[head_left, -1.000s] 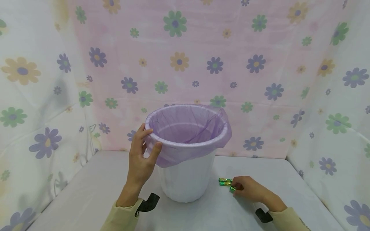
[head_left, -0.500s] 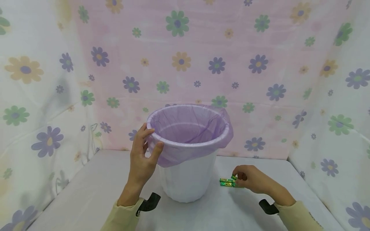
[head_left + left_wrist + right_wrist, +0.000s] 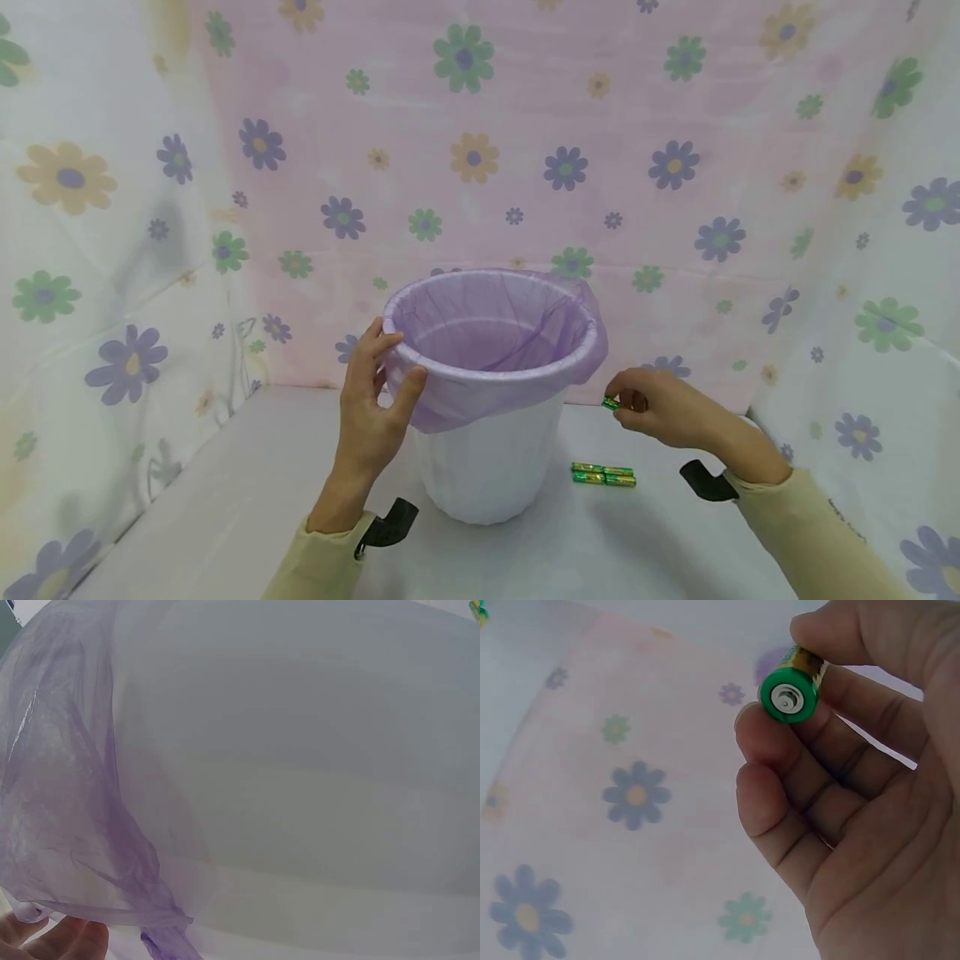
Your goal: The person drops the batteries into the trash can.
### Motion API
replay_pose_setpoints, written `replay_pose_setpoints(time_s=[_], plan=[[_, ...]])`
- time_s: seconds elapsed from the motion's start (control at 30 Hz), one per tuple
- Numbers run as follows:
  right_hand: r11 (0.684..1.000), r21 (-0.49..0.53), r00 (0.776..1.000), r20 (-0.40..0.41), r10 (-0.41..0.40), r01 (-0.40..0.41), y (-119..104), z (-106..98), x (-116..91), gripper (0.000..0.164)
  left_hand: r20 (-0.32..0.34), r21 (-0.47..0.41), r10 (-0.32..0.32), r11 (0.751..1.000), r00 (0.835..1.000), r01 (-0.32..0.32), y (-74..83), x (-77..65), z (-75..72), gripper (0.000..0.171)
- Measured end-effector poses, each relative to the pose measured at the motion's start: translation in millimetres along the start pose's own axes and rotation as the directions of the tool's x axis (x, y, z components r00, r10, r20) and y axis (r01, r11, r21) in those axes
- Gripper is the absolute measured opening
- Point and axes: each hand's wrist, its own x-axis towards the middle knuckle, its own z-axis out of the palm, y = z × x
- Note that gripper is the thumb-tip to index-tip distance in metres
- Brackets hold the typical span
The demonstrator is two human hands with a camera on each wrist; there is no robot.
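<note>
A white trash can (image 3: 491, 467) stands upright on the table, lined with a thin purple plastic bag (image 3: 465, 404) folded over its rim. At its left side my left hand (image 3: 375, 417) grips the bagged rim, fingertips over the edge and thumb on the outside. In the left wrist view, fingertips (image 3: 86, 941) show below the bag's hem. My right hand (image 3: 663, 408) pinches a green and gold battery (image 3: 791, 690) between thumb and fingers, raised above the table to the right of the can. Several like batteries (image 3: 603, 474) lie in two short rows on the table.
The white table (image 3: 300, 467) carries the can and the batteries. Flower-printed cloth (image 3: 480, 108) hangs behind and on both sides. Black wrist mounts (image 3: 386, 525) sit at both cuffs.
My right hand has picked one battery up from beside the others and lifted it upward, away from the table. My left hand keeps its place on the rim.
</note>
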Motion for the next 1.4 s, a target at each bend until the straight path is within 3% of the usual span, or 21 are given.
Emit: replay_pose_setpoints(time_s=[0.3, 0.53, 0.8, 1.4], plan=[[0.997, -0.065, 0.995, -0.085, -0.050, 0.045, -22, -49, 9, 0.018, 0.003, 0.008, -0.002, 1.000, 1.000, 0.002, -1.1, -1.0, 0.6, 0.043], [0.979, -0.113, 0.974, -0.134, -0.185, 0.170, -47, -71, 30, 0.019, -0.005, 0.005, 0.004, 1.000, 1.000, -0.004, -1.8, 0.8, -1.1, 0.043], [0.967, -0.077, 0.961, -0.117, -0.252, 0.244, -76, -67, 65, 0.019, -0.002, -0.005, 0.009, 1.000, 1.000, -0.009, -4.0, 0.0, -1.0, 0.042], [0.978, -0.029, 0.977, -0.047, -0.210, 0.208, -87, -43, 115, 0.016, 0.002, 0.009, 0.021, 1.000, 1.000, -0.021, -1.0, -0.1, -1.4, 0.043]])
